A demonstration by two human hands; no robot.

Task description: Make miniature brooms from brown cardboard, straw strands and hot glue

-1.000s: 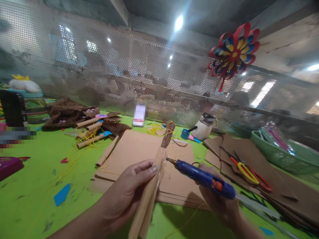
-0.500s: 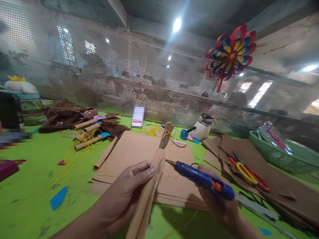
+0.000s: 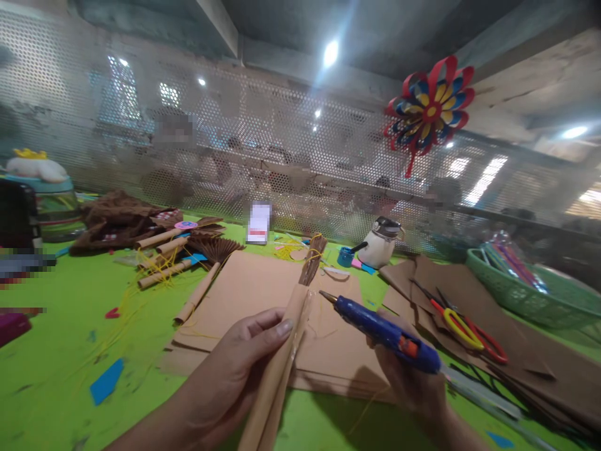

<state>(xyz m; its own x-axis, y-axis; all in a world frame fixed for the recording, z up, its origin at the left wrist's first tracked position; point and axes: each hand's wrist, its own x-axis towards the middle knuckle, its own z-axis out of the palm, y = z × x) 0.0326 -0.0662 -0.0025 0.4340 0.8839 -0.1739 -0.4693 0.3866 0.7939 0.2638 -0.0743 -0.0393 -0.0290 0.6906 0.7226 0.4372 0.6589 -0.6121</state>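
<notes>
so, left hand (image 3: 258,344): closed on the paper roll (image 3: 269,394), thumb on top, other fingers partly hidden behind.
right hand (image 3: 404,373): wrapped round the glue gun (image 3: 387,332); trigger finger's out of sight, can't tell if it's squeezing.
roll pos'n: ctr, over the front of the paper stack (image 3: 241,291), near end cut off by the frame.
roll axis: long way runs from bottom ctr up & away, leaning a bit right; pleated brown paper (image 3: 312,266) continues approx. the same line past the far end.
gun axis: slanted, rear low right, nozzle (image 3: 328,296) up-left, aimed nr the roll's far end, gap b/w, no contact.
glue strip (image 3: 299,334): shiny, along roll's right edge; could set too early if left open, so a weak seam.
burn risk: nozzle, prob. hot, could catch the left thumb if the gun swings low.
drips: might land on the stack & stick sheets tgthr.
grip: too hard a pinch could dent the roll.
</notes>
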